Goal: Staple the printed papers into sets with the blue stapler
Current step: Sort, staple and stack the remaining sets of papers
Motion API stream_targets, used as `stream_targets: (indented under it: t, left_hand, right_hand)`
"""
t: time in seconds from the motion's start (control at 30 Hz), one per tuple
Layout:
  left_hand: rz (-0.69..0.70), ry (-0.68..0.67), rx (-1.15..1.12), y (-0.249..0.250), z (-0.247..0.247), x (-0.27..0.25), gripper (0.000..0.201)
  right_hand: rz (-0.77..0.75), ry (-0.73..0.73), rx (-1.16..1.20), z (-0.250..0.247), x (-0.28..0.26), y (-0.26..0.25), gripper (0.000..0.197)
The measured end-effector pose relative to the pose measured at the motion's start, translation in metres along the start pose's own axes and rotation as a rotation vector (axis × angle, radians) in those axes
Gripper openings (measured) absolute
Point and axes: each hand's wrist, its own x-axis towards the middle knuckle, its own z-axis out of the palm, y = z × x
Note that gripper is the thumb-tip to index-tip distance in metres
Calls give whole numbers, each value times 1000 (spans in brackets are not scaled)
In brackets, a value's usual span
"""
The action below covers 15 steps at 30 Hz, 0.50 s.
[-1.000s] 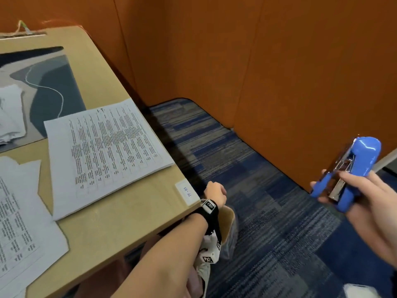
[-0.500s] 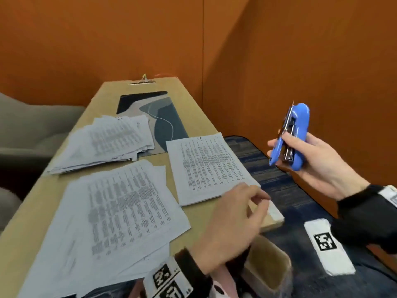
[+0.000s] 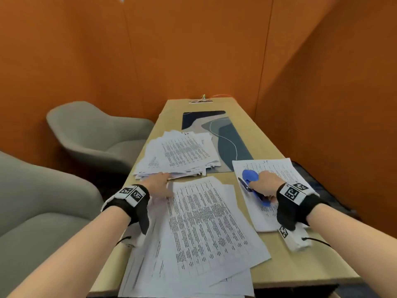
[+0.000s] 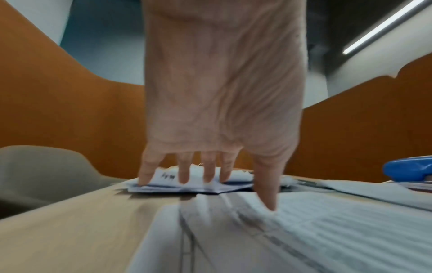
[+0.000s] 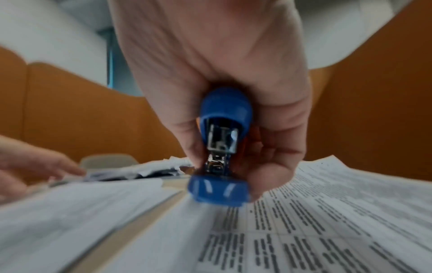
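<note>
My right hand grips the blue stapler and holds it down on the left part of a squared set of printed papers at the table's right side. In the right wrist view the stapler points forward, its base on the sheet. My left hand lies flat with straight fingers. Its fingertips touch the near edge of a rough far pile of papers. Its thumb rests on the loose near sheets.
The long wooden table carries a dark patterned desk mat behind the papers. Two grey armchairs stand on the left. Orange partition walls close in behind and on the right.
The head view swung from the floor onto the table. My right hand brought the stapler down from the air onto the right paper set. My left hand moved left to the far pile.
</note>
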Motion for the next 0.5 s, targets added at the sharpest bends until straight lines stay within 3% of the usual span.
stream_targets:
  t: [0.13,0.37,0.5]
  left_hand:
    - [86,-98,11,1,-8,13,81]
    - [105,-218,16,7,-20,27,63]
    - [112,-223,118,15,-21,24,74]
  right_hand:
    - [-29,-16,-268,4,3,-8,25]
    - [26,10,-314,6,5,-14,33]
    - [-124,300,-322,10,0,-25,49]
